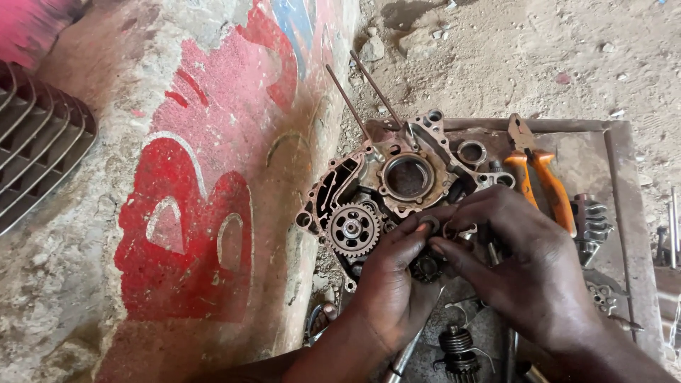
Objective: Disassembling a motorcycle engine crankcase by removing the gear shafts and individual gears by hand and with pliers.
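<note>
A greasy metal engine crankcase half (397,177) lies on a rusty metal tray (624,184), with a toothed gear (352,229) seated at its lower left and two long studs (358,96) sticking up from it. My left hand (394,273) and my right hand (521,259) meet over the case's lower right. Together their fingertips pinch a small metal ring (428,225). Part of the case beneath the hands is hidden.
Orange-handled pliers (537,174) lie on the tray at the right, beside a metal shift fork (592,223). A gear shaft with a spring (457,347) lies near the bottom. A red-painted concrete wall (191,213) stands to the left, with a finned cylinder (35,142) beyond it. Sandy ground lies behind.
</note>
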